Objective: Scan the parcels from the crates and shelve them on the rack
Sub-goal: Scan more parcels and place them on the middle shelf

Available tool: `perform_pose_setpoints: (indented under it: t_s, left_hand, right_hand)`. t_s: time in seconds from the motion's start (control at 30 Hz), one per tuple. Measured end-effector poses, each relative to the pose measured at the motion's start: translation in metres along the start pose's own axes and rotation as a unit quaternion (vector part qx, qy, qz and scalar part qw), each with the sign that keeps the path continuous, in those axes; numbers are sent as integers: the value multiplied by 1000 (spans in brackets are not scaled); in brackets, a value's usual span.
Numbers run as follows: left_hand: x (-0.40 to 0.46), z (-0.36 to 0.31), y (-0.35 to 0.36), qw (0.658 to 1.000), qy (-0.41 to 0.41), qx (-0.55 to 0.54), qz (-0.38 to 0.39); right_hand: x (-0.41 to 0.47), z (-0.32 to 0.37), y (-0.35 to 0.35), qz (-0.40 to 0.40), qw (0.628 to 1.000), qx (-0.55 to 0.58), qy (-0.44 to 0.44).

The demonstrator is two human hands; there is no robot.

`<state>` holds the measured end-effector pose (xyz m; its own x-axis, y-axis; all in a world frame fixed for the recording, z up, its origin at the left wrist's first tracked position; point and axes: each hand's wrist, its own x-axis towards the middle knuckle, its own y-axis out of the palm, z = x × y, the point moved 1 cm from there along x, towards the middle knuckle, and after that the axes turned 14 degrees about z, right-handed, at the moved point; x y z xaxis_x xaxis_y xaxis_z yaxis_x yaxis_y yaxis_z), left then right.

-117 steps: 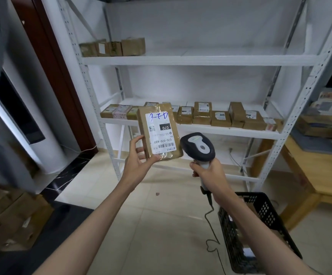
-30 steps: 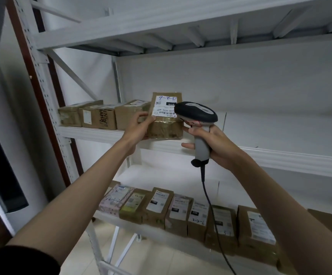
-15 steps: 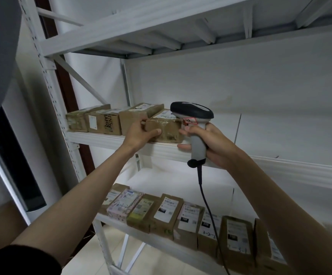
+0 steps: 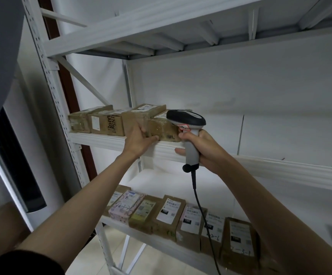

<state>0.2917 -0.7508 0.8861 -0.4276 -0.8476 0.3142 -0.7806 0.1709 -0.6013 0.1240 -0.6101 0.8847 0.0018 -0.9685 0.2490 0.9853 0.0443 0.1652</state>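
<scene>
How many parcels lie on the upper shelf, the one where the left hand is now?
4. From the left: one by the rack post, one with dark lettering, a taller one, and the parcel which the left hand holds. Others behind may be hidden.

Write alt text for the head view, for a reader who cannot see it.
A left hand holds a brown parcel on a white rack's upper shelf, at the right end of a row of boxes. The right hand grips a corded scanner beside it. On the shelf below stands a row of labelled parcels.
</scene>
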Motion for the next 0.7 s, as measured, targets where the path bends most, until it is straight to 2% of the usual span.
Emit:
perform_pose_setpoints:
  t_s: [0.43, 0.7]
  left_hand:
    - [-94, 6, -11, 991, 87, -60, 85]
    - [-200, 1, 21, 946, 169, -66, 269]
  right_hand:
    - [-106, -4, 47, -70, 996, -52, -31]
    - [-233, -25, 100, -233, 969, -83, 10]
